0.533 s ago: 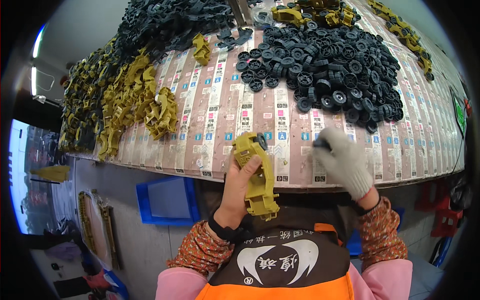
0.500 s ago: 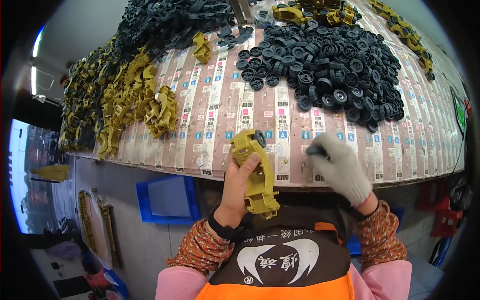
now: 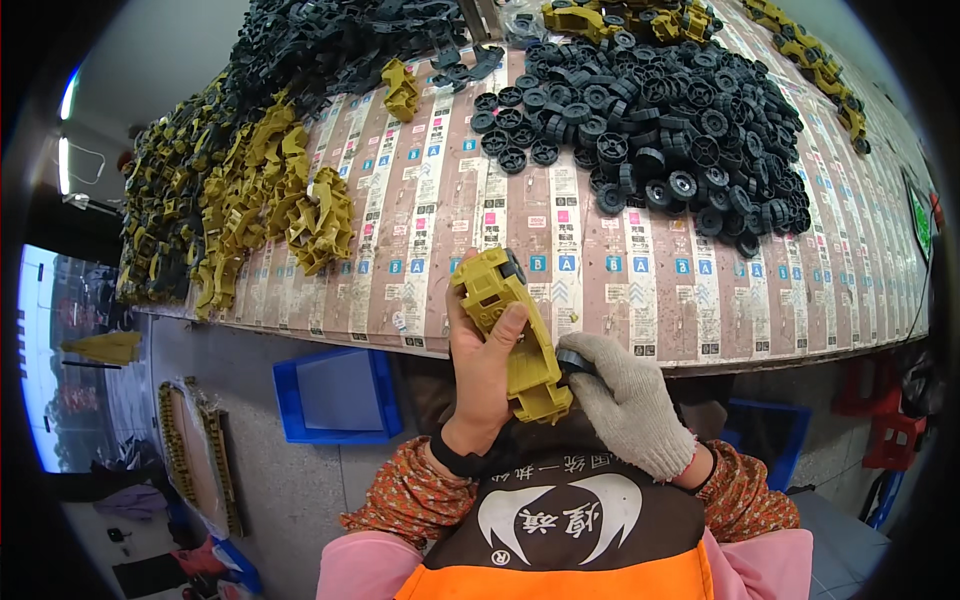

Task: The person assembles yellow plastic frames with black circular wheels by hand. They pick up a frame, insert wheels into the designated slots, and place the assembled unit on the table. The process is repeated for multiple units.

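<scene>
My bare left hand point(image 3: 482, 365) is closed around a yellow toy car body point(image 3: 530, 365), held upright just off the table's near edge. One black wheel point(image 3: 512, 268) sits at the body's upper right side. In my right hand point(image 3: 630, 405), which wears a whitish knitted glove, a dark toy wheel point(image 3: 576, 362) is pinched between thumb and fingers. That wheel is at the lower right side of the car body; whether it is seated on it I cannot tell. Beyond, on the table, lies a big heap of black wheels point(image 3: 690, 135).
Yellow car bodies point(image 3: 275, 190) are piled at the left, with dark plastic parts point(image 3: 340, 50) heaped behind them. Yellow bodies with wheels point(image 3: 820, 70) line the far right. The table point(image 3: 420, 260) ends at a curved near edge. Below stand a blue bin point(image 3: 335, 398) and red stools point(image 3: 893, 440).
My right hand has come left and down, bringing the wheel against the car body's lower right side. My left hand and the car body have shifted only slightly.
</scene>
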The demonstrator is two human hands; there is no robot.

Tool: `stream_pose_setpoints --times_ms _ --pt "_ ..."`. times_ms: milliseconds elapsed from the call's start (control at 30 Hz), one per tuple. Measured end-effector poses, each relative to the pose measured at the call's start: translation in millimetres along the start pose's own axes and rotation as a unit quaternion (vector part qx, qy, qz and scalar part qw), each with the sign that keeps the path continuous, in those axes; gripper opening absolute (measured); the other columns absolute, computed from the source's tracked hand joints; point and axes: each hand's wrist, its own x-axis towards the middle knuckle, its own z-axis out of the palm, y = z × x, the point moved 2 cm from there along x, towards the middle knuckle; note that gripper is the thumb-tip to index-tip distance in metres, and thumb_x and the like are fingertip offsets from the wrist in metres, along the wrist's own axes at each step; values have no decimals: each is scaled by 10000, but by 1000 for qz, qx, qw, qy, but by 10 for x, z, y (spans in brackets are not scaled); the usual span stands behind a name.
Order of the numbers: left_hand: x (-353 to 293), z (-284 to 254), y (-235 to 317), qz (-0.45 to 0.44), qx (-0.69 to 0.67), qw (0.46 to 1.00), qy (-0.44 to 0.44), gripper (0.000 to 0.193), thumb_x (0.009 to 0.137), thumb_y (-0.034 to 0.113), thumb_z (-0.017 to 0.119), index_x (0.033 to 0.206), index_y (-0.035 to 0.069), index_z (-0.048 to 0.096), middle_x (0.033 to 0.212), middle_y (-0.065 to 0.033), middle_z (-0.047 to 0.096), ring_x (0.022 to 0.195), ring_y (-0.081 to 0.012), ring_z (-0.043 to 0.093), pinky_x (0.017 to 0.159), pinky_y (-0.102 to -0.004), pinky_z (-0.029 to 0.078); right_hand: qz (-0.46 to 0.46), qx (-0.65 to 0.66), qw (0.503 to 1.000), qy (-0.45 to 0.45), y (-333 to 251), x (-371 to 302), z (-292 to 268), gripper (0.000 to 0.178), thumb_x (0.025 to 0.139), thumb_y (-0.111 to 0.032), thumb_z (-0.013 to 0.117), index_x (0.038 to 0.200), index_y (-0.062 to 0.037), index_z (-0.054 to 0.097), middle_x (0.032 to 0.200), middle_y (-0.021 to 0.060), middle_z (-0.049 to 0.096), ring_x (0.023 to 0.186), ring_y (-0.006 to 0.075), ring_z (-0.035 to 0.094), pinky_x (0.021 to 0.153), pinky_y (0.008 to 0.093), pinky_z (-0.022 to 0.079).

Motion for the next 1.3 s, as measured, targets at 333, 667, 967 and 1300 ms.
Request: stream_pose_setpoints --times_ms 333,667,967,1300 --pt "-23 16 -33 56 24 998 -11 759 1011 51 729 1636 114 302 1355 -47 573 1164 -140 604 1019 -324 540 4 -7 1000 -7 -25 -6 3 382 945 23 609 1327 2 613 1050 253 725 988 432 736 818 434 585" --pt "-129 114 22 199 97 974 -52 884 944 24 792 1638 83 247 1465 -106 512 1264 -210 600 1070 -356 526 -55 -62 996 -31 -17 -124 37 499 850 4 613 1348 10 588 919 260 713 810 449 722 709 505 578" --pt "-49 113 0 115 182 962 -167 911 923 13 798 1636 104 237 1407 -121 512 1241 -210 593 1064 -344 510 -31 -138 987 -72 -22 -3 -135 391 834 -70 612 1219 -21 652 818 228 685 728 430 705 680 504 573" --pt "22 17 149 -112 301 904 -281 937 877 37 782 1609 156 208 1242 -118 465 1011 -182 531 953 -355 495 -11 2 992 -128 -68 308 -527 387 866 -95 760 1235 -16 677 1128 143 714 1030 276 706 896 364 562"
